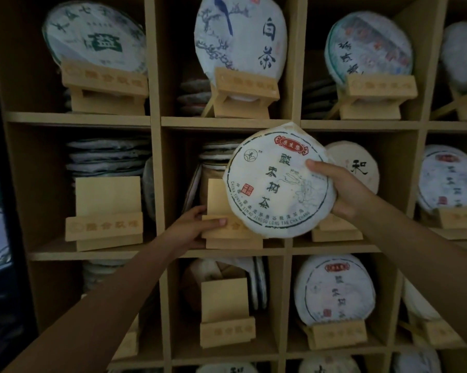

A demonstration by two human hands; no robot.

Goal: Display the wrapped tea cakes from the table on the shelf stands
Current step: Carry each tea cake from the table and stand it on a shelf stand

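Pinching the tea cake [278,181] by its right edge, right hand [342,189]; left hand [197,227] grips the stand [227,232].

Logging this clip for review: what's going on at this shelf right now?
A person is putting a wrapped tea cake on display. The right hand holds the cake by its right edge in front of the middle cubby, not yet seated. The left hand grips the empty wooden stand there, steadying it. The stand to its left and the one below are also empty; most other cubbies already show cakes.
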